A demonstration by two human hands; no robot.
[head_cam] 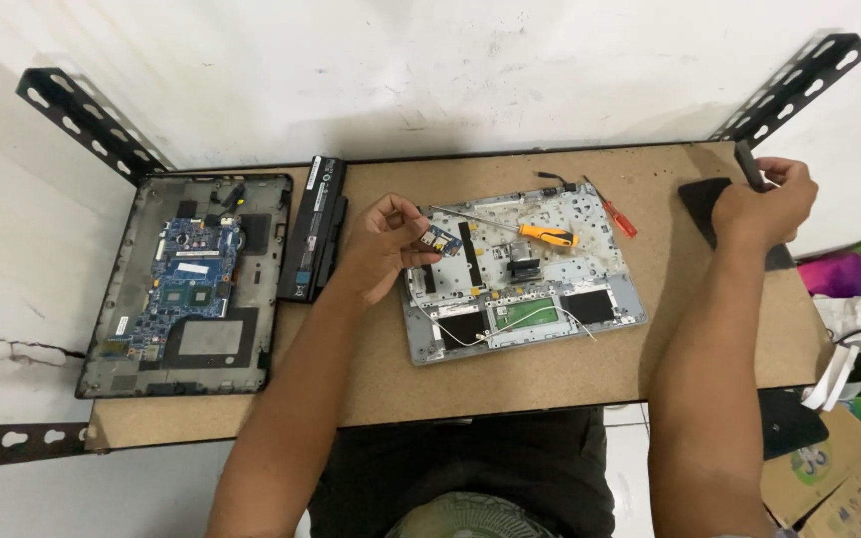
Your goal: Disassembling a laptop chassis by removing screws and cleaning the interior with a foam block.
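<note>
Left hand (383,244) held small blue circuit board (440,239) pinched between thumb and fingertips, just above left edge of opened silver laptop base (520,289) on brown table (550,379). Right hand (764,204) at table's far right corner, fingers curled tight around dark flat tool (749,164), beside black pad (702,199). Orange-handled screwdriver (540,235) and red-handled screwdriver (618,219) lay on base's far part. Black battery pack (313,229) lay between base and black laptop shell with blue motherboard (186,284) at left
</note>
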